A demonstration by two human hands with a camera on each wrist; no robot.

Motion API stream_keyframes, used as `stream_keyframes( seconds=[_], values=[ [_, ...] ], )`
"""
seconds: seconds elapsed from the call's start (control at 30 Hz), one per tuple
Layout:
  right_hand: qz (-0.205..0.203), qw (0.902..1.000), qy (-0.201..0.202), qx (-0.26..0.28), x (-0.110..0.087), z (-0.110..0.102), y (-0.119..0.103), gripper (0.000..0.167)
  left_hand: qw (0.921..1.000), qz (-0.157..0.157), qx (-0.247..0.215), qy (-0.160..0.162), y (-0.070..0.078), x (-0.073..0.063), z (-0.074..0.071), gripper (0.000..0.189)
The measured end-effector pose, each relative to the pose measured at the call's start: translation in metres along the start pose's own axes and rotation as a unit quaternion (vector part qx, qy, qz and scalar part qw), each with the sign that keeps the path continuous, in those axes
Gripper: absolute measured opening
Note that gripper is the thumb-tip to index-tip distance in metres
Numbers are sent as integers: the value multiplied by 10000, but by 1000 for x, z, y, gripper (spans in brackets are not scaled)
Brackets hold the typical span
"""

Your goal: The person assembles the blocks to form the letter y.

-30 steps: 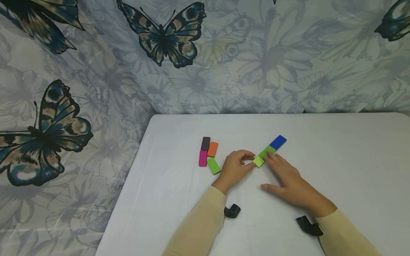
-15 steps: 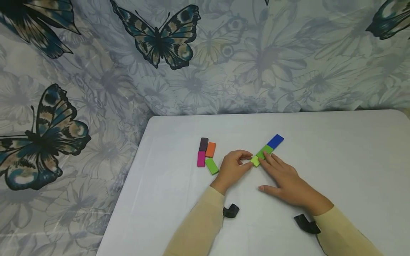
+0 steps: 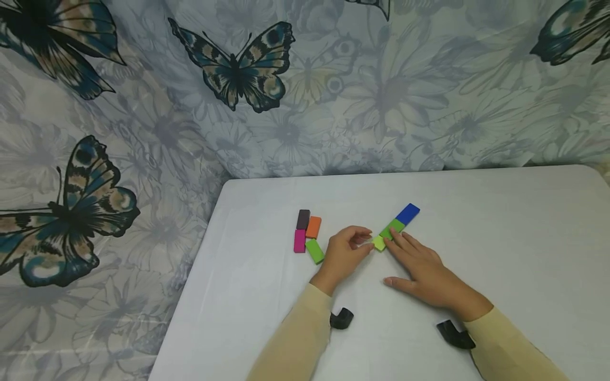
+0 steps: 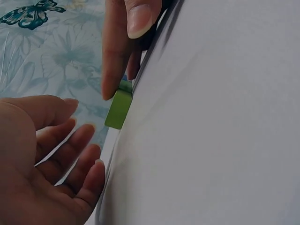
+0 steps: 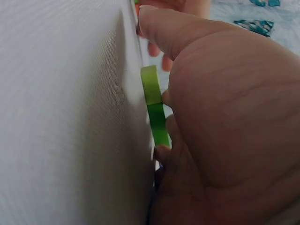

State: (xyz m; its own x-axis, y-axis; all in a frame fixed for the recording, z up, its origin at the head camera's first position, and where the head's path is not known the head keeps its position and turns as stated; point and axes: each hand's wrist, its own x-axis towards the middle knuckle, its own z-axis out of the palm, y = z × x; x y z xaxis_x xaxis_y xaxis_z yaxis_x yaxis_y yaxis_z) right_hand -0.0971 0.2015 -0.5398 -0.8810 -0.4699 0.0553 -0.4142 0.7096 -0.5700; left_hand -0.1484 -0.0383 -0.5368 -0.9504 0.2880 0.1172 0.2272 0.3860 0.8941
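In the head view a slanting row of blocks lies on the white table: a blue block at the far end, a green block in the middle, a lime block nearest. My left hand is at the row's near end with thumb and fingers loosely bent. The left wrist view shows a small gap between that hand and the lime block. My right hand lies along the row's right side. Its straight fingers touch the green and lime blocks, and its thumb is spread away.
Left of my left hand stand a dark block, an orange block, a magenta block and another green block, close together. Black curved pieces sit at both wrists. Butterfly-patterned cloth hangs behind the table.
The head view has shifted slightly. My right fingertips have slid a little toward the near end of the row and cover more of the lime block. The left hand stays nearly still.
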Motion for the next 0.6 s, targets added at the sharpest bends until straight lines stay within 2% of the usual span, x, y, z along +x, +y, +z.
stream_keyframes(
  seconds=[0.2,0.43,0.6],
  values=[
    [-53,10000,32,-8,-2,-2,-1,93,9996,212,-89,188,8,-2,-18,29],
    [26,10000,-71,-42,-2,-3,-3,92,9973,-11,-358,646,2,-4,-47,30],
    [26,10000,-50,-25,-3,-2,-2,92,9927,26,-566,1066,-4,-5,-72,29]
  ],
)
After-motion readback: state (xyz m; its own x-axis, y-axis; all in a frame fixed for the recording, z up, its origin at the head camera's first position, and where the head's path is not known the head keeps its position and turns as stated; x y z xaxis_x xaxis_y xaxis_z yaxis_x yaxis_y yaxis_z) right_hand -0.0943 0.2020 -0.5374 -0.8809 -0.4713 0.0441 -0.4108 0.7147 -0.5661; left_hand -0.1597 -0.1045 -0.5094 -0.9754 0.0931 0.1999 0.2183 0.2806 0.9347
